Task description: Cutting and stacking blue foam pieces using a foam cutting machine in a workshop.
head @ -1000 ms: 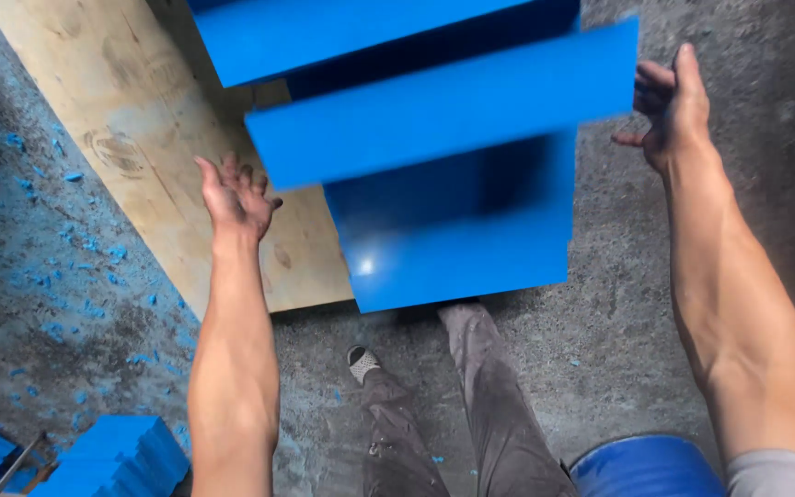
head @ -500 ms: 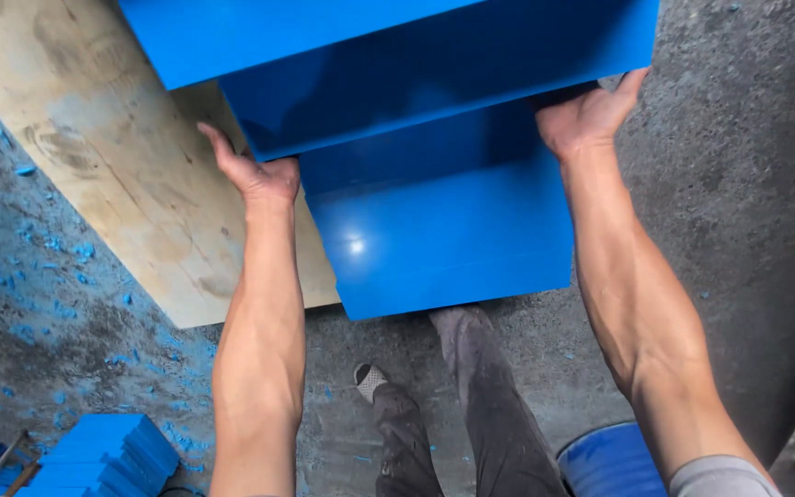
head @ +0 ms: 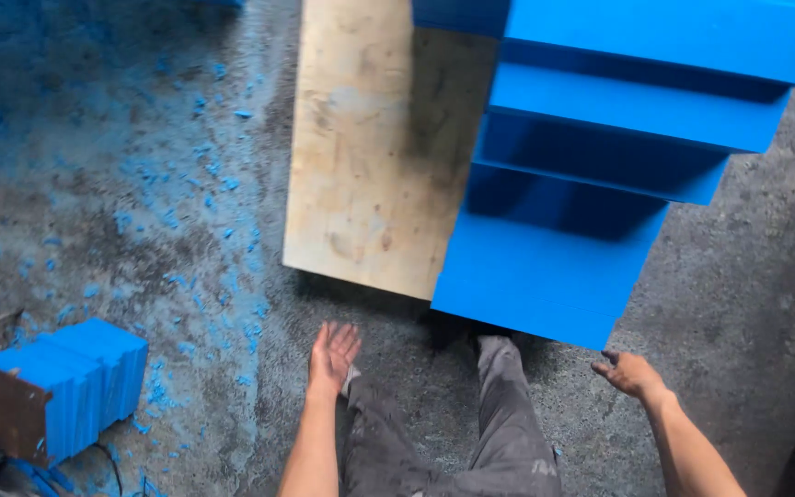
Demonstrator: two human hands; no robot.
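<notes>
The grey concrete floor [head: 747, 267] fills the view, dusted with blue flakes [head: 186, 212] from 9 to 11 o'clock and bare grey from 3 to 5 o'clock. A pale plywood sheet [head: 374, 147] lies flat on it at 12 o'clock, its near edge running square across the middle. Stacked blue panels [head: 600, 166] overlap the sheet's right side at 1 o'clock, stepped like stairs; the lowest panel's front edge overhangs the plywood, just above the person's grey trouser legs [head: 508, 433]. A smaller block of blue slabs [head: 75, 382] stands at 8 o'clock, well apart. The left hand [head: 333, 354] is spread open, palm up, holding nothing, below the plywood edge. The right hand [head: 629, 373] is loosely open and empty, just beside the lowest panel's corner.
</notes>
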